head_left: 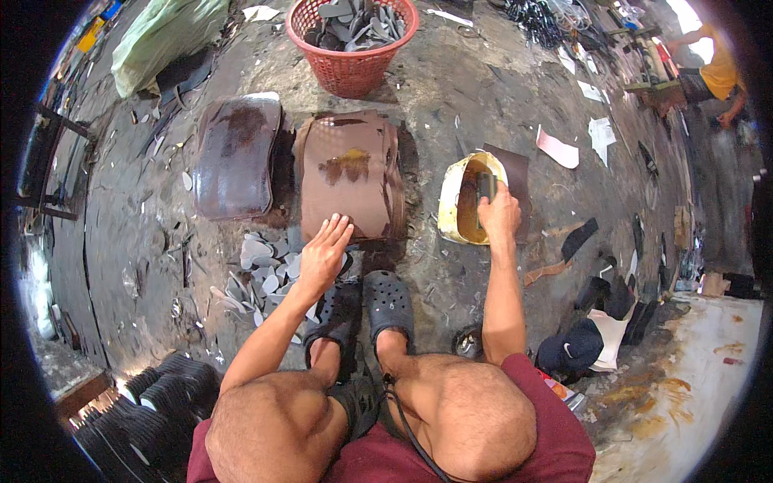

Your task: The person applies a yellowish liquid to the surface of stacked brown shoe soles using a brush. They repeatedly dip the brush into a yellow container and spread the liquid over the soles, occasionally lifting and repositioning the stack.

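Observation:
My left hand (324, 256) lies flat, fingers stretched out, on the near edge of a stack of brown sheets (346, 193). A wet yellow-brown smear marks the middle of the top sheet. To the right, my right hand (500, 212) grips what looks like a dark, wide brush (486, 187), dipped inside a cut-open pale yellow tub (450, 201) with brown residue on its inner walls. The brush's lower end is hard to make out. Left of the brown stack lies a second stack of darker, glossy sheets (236, 161).
Loose grey cut-out pieces (270, 262) lie scattered near my left forearm. A red plastic basket (350, 72) of similar pieces stands ahead. Black stacked pieces (153, 410) sit at lower left, a dark cap (569, 352) at right. Another person (719, 76) is at far right.

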The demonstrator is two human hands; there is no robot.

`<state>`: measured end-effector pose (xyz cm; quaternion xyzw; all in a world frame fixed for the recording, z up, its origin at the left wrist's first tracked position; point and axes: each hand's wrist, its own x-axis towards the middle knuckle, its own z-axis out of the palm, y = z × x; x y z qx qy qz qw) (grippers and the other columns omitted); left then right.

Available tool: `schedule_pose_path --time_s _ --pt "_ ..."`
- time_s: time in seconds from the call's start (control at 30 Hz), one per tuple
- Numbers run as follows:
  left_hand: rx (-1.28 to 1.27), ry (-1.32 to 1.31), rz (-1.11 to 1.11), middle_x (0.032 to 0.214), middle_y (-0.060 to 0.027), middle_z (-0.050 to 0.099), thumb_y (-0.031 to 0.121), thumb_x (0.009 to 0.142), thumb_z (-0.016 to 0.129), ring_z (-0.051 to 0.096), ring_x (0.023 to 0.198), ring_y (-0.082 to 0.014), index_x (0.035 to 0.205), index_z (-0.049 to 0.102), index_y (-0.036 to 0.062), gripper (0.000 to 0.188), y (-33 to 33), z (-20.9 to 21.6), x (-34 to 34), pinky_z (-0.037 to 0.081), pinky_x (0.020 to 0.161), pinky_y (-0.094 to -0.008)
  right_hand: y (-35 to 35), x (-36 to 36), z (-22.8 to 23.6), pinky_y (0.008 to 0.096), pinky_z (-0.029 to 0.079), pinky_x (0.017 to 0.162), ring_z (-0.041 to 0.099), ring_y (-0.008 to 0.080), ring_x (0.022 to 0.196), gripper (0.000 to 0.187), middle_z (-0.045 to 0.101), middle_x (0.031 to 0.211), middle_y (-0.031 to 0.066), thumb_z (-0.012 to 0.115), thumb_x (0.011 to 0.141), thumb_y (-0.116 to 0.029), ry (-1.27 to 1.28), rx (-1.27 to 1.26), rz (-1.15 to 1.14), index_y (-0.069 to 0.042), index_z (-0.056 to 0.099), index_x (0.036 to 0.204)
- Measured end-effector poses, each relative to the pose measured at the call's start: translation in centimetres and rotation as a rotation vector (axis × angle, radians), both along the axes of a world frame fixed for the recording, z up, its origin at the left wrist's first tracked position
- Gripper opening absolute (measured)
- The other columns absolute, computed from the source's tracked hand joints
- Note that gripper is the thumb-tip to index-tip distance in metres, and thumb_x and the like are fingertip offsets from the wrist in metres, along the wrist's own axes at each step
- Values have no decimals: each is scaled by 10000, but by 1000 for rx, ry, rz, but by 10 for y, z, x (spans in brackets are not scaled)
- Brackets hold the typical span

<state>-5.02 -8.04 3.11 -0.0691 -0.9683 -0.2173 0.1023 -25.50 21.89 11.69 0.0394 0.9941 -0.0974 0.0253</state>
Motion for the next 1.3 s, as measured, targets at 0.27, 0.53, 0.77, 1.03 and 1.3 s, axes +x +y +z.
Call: schedule_pose_path --time_s 0.27,0.53,0.77,1.03,1.3 --pt "62 4 39 1457 -186 530 -17 828 681 472 1384 -361 1313 588 -7 494 -4 2 -8 406 1152 -464 103 -2 68 429 520 921 700 299 1035 449 737 1076 189 744 850 -121 152 -676 68 29 592 1245" --pt "77 53 41 1424 -185 565 -36 834 629 512 1354 -351 1325 587 7 495 -3 -6 -2 418 1149 -451 122 29 89 493 546 829 689 401 969 422 728 987 168 717 834 -220 -139 271 329 -239 657 1250" --pt "33 34 62 1430 -187 555 -26 815 587 489 1377 -344 1319 581 -10 504 -3 -7 4 385 1171 -465 -13 -47 107 411 549 870 696 364 1044 478 717 1134 186 740 832 -260 158 -284 463 -89 659 1271" --pt "-3 51 15 1443 -193 541 45 830 563 480 1388 -334 1327 567 -34 504 5 -17 4 357 1189 -463 -223 -16 -19 566 545 837 691 478 928 464 712 945 278 614 895 -237 -31 -321 455 -44 523 1307" --pt "81 -13 -3 1486 -164 504 17 757 642 423 1431 -320 1341 553 -26 593 -3 -10 5 343 1206 -446 -226 -1 -20 584 549 792 698 481 884 406 693 907 312 605 901 -145 1 -249 410 25 455 1238"
